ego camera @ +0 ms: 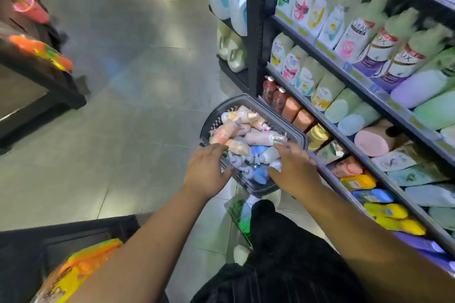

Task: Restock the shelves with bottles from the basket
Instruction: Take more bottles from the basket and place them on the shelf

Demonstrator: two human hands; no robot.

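this is a shop, a supermarket aisle for toiletries by the look of it. black metal shelves on the right carry tight rows of refill pouches and bottles, with price-label strips along the shelf edges (too blurred to read). a dark shopping basket heaped with small bottles stands on the grey tiled floor, and more stocked display stands line the other side.

I see shop aisle: grey tiled floor with soft light glare, dark display stands at left, black metal upright at right.
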